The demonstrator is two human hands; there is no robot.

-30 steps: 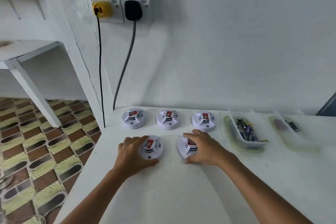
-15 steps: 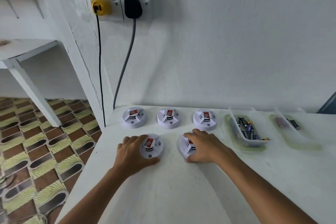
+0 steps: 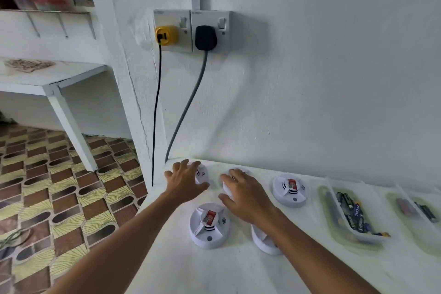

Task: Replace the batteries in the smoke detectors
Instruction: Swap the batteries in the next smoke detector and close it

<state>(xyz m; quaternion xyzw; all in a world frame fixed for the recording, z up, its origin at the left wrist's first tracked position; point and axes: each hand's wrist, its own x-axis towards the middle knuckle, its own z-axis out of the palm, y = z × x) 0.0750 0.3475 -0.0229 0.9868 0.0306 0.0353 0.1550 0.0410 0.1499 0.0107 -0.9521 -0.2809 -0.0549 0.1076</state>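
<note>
Five white smoke detectors sit on the white table (image 3: 238, 274) against the wall. In the back row, the left detector (image 3: 202, 174) is mostly covered by the left hand (image 3: 185, 182), whose fingers are spread wide and lie over its top; whether they actually clamp it cannot be told. The middle back detector (image 3: 226, 188) is under the right hand (image 3: 245, 198), fingers loosely bent over it, thumb at its near edge; a firm hold cannot be confirmed either. The right back detector (image 3: 290, 190) stands free, its red battery showing in the open bay. In the front row, the left front detector (image 3: 209, 225) lies uncovered with a red battery visible, and the right front detector (image 3: 263, 242) is partly hidden beneath the right forearm.

To the right lies a clear tray of batteries (image 3: 353, 213), and beyond it a second tray (image 3: 415, 210) with a few dark items. On the wall above, a yellow plug (image 3: 166, 35) and a black plug (image 3: 205, 37) sit in a double socket. A patterned floor (image 3: 59, 186) shows on the left.
</note>
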